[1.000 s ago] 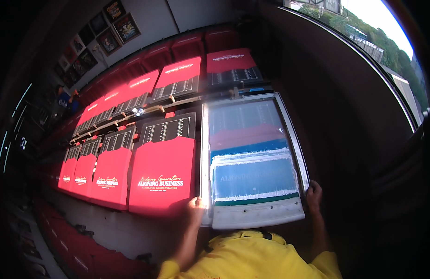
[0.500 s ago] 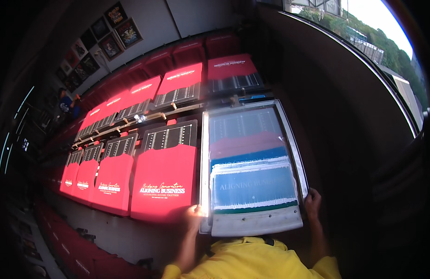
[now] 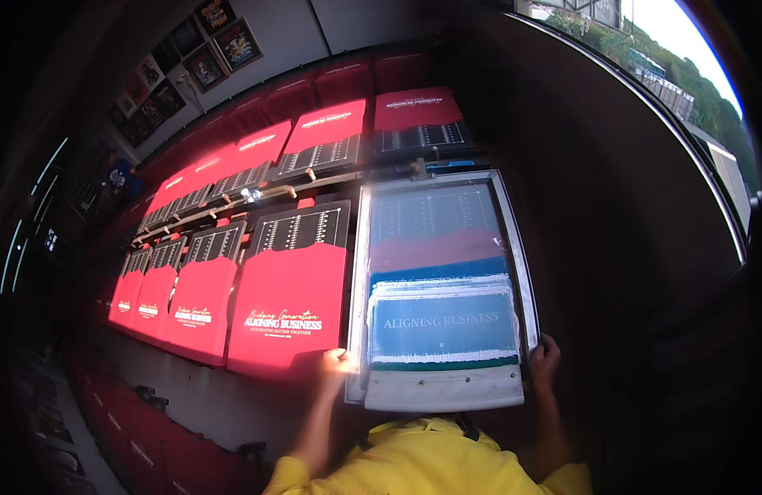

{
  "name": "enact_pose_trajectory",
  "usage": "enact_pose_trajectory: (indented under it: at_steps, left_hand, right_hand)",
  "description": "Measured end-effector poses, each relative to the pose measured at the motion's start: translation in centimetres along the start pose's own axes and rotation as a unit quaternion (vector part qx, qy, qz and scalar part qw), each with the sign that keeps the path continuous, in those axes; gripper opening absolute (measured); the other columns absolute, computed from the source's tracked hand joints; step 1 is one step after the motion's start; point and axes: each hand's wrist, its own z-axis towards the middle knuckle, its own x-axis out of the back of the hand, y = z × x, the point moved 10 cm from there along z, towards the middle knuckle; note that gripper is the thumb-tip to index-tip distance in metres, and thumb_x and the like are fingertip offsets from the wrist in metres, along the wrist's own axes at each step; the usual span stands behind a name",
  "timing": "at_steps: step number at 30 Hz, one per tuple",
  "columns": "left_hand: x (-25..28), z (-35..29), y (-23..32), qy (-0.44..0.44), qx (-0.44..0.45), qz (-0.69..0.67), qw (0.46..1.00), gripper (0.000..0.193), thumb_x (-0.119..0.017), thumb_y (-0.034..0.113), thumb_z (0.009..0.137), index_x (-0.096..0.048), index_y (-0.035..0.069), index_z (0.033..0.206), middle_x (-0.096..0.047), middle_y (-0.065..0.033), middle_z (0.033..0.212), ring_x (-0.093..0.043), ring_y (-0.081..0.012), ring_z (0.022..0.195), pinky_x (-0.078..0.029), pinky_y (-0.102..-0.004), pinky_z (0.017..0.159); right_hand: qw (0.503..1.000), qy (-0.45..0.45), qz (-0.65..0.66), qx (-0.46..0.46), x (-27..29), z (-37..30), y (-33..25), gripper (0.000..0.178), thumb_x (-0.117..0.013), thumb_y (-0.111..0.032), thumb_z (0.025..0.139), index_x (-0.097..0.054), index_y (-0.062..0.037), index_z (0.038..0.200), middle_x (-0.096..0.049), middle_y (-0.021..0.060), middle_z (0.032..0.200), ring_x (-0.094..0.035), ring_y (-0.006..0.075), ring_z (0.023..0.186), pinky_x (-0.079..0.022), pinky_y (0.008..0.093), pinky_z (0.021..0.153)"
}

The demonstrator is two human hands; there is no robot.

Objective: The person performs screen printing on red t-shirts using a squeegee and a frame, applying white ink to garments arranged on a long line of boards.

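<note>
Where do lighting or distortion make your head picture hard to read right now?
Head view, centre: the left hand catches harsh sunlight, the right hand sits in dimmer light, both at the screen frame; head view, left: red fabric glows brightly; head view, upper right: washed-out sky, bowed window edge; head view, corners: mostly near-black.

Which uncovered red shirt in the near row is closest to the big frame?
The rightmost shirt, immediately left of the frame; it looks largest, while the others line up farther left.
</note>
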Motion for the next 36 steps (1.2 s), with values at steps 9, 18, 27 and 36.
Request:
enact_pose_trajectory:
  at_steps: [9, 18, 27, 36]
  left_hand:
    - [1.4, -1.5, -1.3, 0.098, -0.065, 0.246, 0.962, 0.025, -0.059, 0.021, 0.084, -0.068, 0.003, 0.098, -0.068, -0.0201, 0.094, -0.064, -0.0392, 0.090, -0.051, -0.0454, 0.081]
    - [-4.0, -11.4, 7.9, -0.209, -0.252, 0.285, 0.901, 0.049, -0.068, 0.026, 0.085, -0.057, 0.002, 0.128, -0.049, -0.0130, 0.142, -0.038, -0.0293, 0.137, -0.033, -0.0439, 0.112]
    - [-6.9, -11.8, 7.0, -0.193, -0.342, 0.337, 0.855, 0.059, -0.067, 0.005, 0.069, -0.049, -0.007, 0.124, -0.051, -0.0217, 0.126, -0.049, -0.0369, 0.119, -0.041, -0.0430, 0.104]
    - [-7.9, -5.4, 8.0, -0.164, -0.314, 0.346, 0.869, 0.025, -0.060, -0.003, 0.065, -0.056, -0.001, 0.090, -0.057, -0.0181, 0.087, -0.061, -0.0350, 0.086, -0.052, -0.0439, 0.074]
  right_hand:
    - [0.998, 0.018, 0.015, 0.064, 0.4, 0.2, -0.6, 0.033, -0.052, -0.004, 0.091, -0.059, 0.0059, 0.121, -0.063, 0.0200, 0.118, -0.061, 0.0279, 0.109, -0.046, 0.0362, 0.096]
    - [0.851, -0.292, -0.231, 0.370, -1.2, -12.1, -15.0, 0.050, -0.067, -0.015, 0.083, -0.052, -0.0033, 0.129, -0.051, 0.0221, 0.133, -0.048, 0.0419, 0.124, -0.039, 0.0503, 0.104]
    - [0.762, -0.354, -0.355, 0.410, -4.1, -13.1, -15.6, 0.061, -0.073, -0.012, 0.070, -0.053, -0.0060, 0.127, -0.057, 0.0155, 0.121, -0.054, 0.0336, 0.114, -0.046, 0.0437, 0.097]
    - [0.799, -0.303, -0.392, 0.342, -5.6, -7.9, -15.4, 0.031, -0.068, -0.004, 0.071, -0.064, -0.0035, 0.102, -0.067, 0.0129, 0.098, -0.065, 0.0304, 0.093, -0.054, 0.0410, 0.080]
